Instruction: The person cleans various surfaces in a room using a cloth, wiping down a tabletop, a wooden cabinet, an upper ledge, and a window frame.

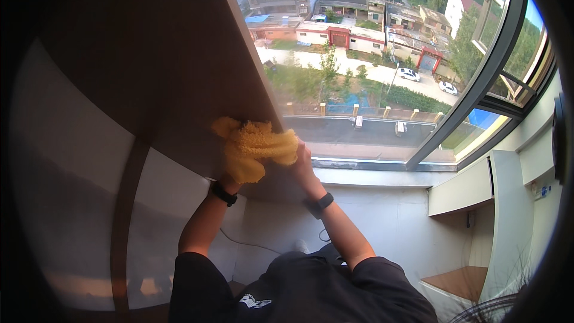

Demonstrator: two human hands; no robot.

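A yellow microfibre cloth [262, 146] lies bunched against the dark brown panel [188, 67] in front of me, near its right edge. My left hand [233, 179] is mostly hidden under the cloth, with its fingers out of sight; a black band circles the wrist. At the panel's edge, my right hand [303, 161] touches the right end of the cloth, its fingers partly hidden behind it. Whether either hand grips the cloth or only presses on it cannot be told. Another black band is on the right wrist.
Beyond the panel's edge is a large window with a dark frame [453, 121] and a sill [372, 178]. Glossy white cabinet doors [154, 215] stand at the left. A white cabinet [462, 184] with a brown shelf is at the right. A thin cable [249, 244] runs low near my body.
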